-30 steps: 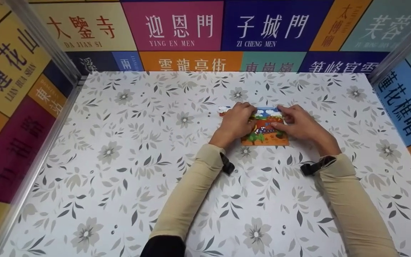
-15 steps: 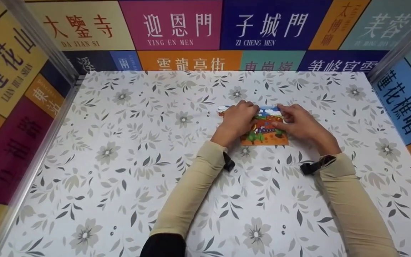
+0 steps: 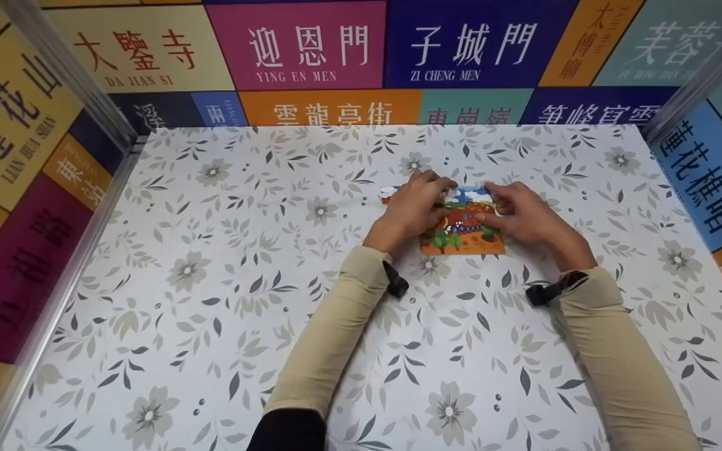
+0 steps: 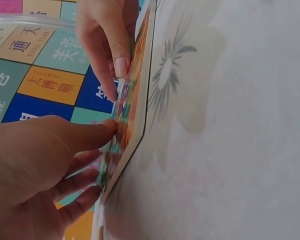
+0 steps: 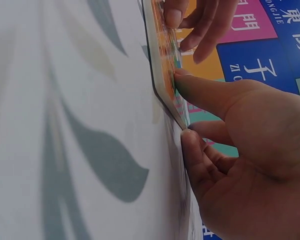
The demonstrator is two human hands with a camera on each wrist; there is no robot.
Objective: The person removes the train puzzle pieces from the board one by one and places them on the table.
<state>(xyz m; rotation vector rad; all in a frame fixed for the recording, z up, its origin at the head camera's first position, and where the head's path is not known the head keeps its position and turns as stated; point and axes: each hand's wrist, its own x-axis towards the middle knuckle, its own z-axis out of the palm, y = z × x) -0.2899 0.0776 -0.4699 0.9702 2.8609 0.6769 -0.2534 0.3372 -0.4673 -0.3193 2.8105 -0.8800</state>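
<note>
A small picture board with a bright cartoon scene of sky, clouds, red-brown shapes and green plants lies on the table. It looks thin, with a pale edge, in the left wrist view. My left hand covers its left side, thumb on the picture and bent fingers around the left edge. From the other side my right hand holds the right edge, thumb on the picture and curled fingers at the corner. A small cloud-printed piece shows just left of my left hand, partly hidden beneath it.
The white tablecloth has a grey flower-and-leaf print. Colourful panels with large Chinese characters stand along the back and both sides of the table. A dark strap with a small black device sits at the right wrist.
My left hand shifts slightly up and to the left, fingertips still over the board's top. My right hand and the board stay almost in place; the head view tilts a little.
</note>
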